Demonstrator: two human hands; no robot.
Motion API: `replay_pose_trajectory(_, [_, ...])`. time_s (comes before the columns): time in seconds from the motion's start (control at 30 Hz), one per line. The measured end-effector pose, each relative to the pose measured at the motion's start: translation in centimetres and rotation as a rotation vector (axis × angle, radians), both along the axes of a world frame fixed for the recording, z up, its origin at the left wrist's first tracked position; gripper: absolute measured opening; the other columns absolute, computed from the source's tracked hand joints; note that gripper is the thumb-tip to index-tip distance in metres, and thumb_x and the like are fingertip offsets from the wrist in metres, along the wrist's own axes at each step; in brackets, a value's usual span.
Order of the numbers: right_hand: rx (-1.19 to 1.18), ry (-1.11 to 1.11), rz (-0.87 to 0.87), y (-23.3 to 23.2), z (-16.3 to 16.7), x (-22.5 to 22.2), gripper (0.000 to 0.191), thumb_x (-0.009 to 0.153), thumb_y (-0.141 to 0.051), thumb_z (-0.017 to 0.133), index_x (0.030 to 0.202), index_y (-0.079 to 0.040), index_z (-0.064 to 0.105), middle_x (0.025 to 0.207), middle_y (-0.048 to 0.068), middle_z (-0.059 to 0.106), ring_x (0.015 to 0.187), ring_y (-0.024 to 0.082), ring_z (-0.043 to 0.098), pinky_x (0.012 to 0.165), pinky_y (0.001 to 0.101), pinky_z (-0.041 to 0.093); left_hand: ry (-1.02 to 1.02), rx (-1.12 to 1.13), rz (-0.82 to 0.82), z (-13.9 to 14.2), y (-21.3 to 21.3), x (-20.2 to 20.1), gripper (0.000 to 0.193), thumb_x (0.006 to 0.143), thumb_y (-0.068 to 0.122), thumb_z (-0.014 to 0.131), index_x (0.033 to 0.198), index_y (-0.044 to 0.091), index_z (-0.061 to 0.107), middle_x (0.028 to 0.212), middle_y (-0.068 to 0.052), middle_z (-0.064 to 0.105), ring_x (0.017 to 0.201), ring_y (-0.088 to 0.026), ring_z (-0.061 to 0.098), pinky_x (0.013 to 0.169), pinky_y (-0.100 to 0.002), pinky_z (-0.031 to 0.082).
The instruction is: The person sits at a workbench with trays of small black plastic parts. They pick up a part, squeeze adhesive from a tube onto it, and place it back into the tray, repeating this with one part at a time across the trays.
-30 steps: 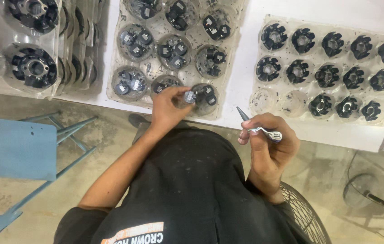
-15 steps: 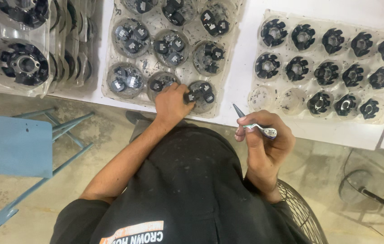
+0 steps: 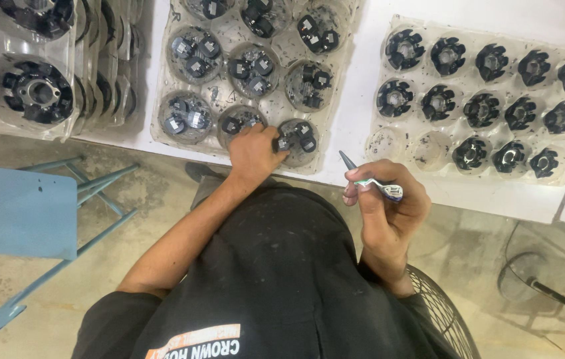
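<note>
My left hand reaches onto a clear plastic tray of round cups that hold small black parts. Its fingers pinch one small black part in the cup at the tray's near right corner. My right hand stays close to my body below the table edge. It grips a thin pointed tool whose dark tip aims up and to the left. A second clear tray to the right carries several black star-shaped pieces, with a few empty cups at its near left.
Stacked clear trays with larger black round parts sit at the far left of the white table. A blue metal stool stands on the concrete floor to my left. A wire fan guard and a cable lie at lower right.
The view has drifted slightly. My left hand has stayed at the near right cup and closed its fingers on the black part. The right hand keeps the tool in nearly the same place.
</note>
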State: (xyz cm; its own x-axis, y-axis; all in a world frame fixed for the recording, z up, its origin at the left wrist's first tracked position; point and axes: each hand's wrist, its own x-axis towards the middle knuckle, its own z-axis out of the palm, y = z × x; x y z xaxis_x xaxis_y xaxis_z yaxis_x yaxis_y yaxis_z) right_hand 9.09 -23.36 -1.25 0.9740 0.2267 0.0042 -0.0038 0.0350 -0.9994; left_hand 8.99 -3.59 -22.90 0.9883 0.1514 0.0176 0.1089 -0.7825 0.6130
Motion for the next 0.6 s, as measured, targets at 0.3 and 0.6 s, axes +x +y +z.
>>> replay_pose_trajectory(0.3, [-0.025,0.007,-0.004,0.4,-0.8,0.7,0.01,0.105,0.003,0.055,0.11,0.004,0.064,0.106,0.011,0.067,0.086,0.013,0.061,0.078,0.0268,0.052,0.072,-0.021,0.009,1.0,0.0,0.5,0.05,0.063,0.042,0.092,0.095,0.009,0.074,0.09,-0.012,0.072,0.084,-0.035,0.069,0.074,-0.047,0.054])
replay_pose_trajectory(0.6, [-0.002,-0.028,0.105,3.2,-4.8,2.3,0.021,0.11,-0.004,0.051,0.129,0.003,0.057,0.105,0.009,0.064,0.09,0.012,0.061,0.086,0.0273,0.053,-0.085,-0.451,0.057,9.5,1.4,-0.5,0.028,0.077,0.029,0.088,0.096,0.011,0.078,0.071,-0.006,0.068,0.062,-0.019,0.066,0.056,-0.035,0.051])
